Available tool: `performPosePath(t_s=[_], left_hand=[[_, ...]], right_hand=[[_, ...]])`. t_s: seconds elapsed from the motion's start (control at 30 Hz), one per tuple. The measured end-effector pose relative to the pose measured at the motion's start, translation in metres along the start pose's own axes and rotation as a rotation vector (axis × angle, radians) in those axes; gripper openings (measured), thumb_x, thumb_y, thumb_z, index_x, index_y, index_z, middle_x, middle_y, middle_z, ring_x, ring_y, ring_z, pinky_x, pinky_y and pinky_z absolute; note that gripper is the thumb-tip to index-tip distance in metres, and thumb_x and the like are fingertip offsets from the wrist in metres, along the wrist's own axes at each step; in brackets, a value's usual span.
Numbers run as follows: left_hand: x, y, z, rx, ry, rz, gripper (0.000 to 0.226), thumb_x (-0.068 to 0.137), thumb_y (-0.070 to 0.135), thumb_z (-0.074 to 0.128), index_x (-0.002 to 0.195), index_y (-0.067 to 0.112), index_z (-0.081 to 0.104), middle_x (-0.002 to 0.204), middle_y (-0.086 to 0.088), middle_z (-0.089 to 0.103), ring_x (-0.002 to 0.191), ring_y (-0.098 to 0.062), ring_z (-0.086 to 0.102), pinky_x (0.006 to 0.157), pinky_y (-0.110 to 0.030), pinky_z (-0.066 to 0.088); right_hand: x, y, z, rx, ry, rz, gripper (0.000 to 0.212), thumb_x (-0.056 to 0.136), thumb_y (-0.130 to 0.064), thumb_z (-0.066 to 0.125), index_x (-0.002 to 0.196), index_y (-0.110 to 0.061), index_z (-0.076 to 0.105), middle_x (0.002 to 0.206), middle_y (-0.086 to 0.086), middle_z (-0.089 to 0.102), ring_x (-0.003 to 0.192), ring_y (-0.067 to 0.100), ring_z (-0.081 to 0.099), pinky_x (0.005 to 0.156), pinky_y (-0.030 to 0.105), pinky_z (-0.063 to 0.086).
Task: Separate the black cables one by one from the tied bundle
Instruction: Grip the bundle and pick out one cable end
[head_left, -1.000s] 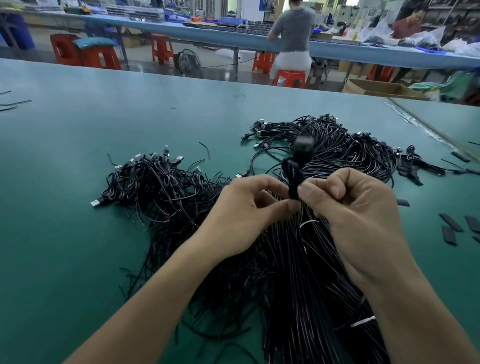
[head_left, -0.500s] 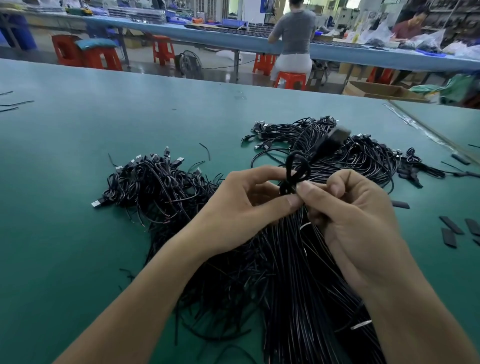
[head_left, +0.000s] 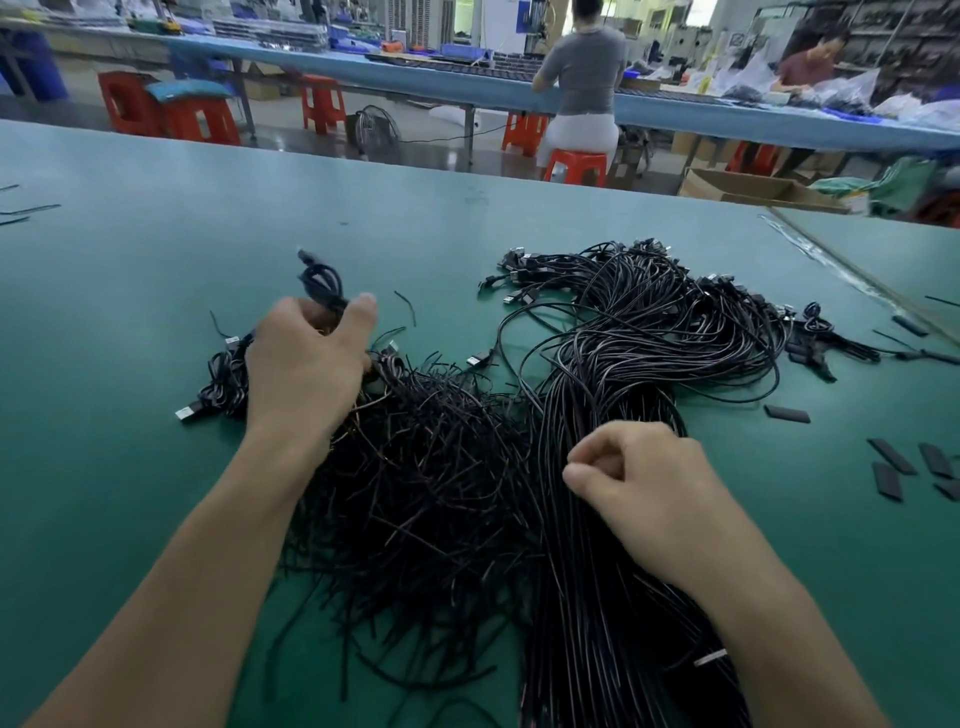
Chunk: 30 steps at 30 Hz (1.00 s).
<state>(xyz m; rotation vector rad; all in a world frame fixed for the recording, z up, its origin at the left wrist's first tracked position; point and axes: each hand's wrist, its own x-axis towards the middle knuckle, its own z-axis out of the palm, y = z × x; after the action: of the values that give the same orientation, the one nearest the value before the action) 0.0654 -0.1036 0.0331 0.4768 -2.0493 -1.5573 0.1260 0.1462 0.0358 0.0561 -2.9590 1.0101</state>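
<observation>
The left hand (head_left: 306, 379) was curled round a single cable (head_left: 321, 280), wound into a small loop, and held it up just above the far end of the loose pile (head_left: 426, 478). If the hand let go carelessly, the loop could spring open and catch on the stray ends under it, and then the pile would be harder to sort. It could also drop too near the tied bundle (head_left: 613, 623) and get mixed back in.

The right hand (head_left: 649, 488) rested on the tied bundle with its fingers curled and the thumb tucked against the first finger. I could not tell if it pinched a cable or held nothing. If it pulled one cable hard, others might come along with it, since they lay so tightly side by side.

The bundle lay on the green desk (head_left: 130, 312), right of the loose pile and touching it. Its cables were thin, black and a bit shiny. They ran straight and close together near the person, then fanned out into big curves farther away. A white tie (head_left: 710, 658) showed low on the bundle, beside the right arm. Small plugs (head_left: 519, 299) stuck out at the far end. The loose pile looked messy — ends poked out every way.
</observation>
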Motion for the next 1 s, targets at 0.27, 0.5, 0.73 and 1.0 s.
performPosePath(t_s=[0.27,0.5,0.73,1.0], left_hand=[[0.001,-0.029,0.0,-0.015,0.146,-0.098,0.05,0.081,0.037,0.079,0.102,0.021,0.037,0.08,0.006,0.044,0.071,-0.015,0.045,0.062,-0.029,0.037],[-0.013,-0.009,0.005,0.24,0.227,0.15,0.031,0.078,0.034,0.079,0.089,0.031,0.051,0.076,0.015,0.047,0.083,-0.023,0.054,0.069,-0.035,0.04],[-0.039,0.01,0.022,0.292,0.029,0.375,0.034,0.081,0.03,0.077,0.066,0.032,0.047,0.05,0.011,0.041,0.05,-0.006,0.043,0.056,-0.024,0.034],[-0.063,0.013,0.034,0.346,-0.473,0.507,0.047,0.08,0.028,0.076,0.117,0.048,0.056,0.089,0.016,0.057,0.079,-0.003,0.056,0.072,-0.04,0.055]], right_hand=[[-0.009,-0.013,0.022,-0.322,0.048,0.019,0.026,0.086,-0.053,0.065,0.09,-0.029,0.057,0.084,-0.016,0.05,0.075,0.012,0.049,0.052,0.024,0.032],[-0.003,-0.002,0.016,-0.167,0.136,0.082,0.024,0.087,-0.044,0.068,0.098,-0.028,0.055,0.09,-0.007,0.059,0.084,0.018,0.059,0.07,0.034,0.049],[0.006,0.01,0.018,-0.013,0.077,0.13,0.011,0.089,-0.034,0.071,0.086,-0.028,0.062,0.087,-0.007,0.064,0.083,0.009,0.059,0.068,0.026,0.046],[0.001,-0.012,-0.007,0.425,-0.138,-0.156,0.018,0.093,-0.012,0.064,0.086,-0.029,0.067,0.073,-0.004,0.069,0.074,0.015,0.068,0.071,0.03,0.055]])
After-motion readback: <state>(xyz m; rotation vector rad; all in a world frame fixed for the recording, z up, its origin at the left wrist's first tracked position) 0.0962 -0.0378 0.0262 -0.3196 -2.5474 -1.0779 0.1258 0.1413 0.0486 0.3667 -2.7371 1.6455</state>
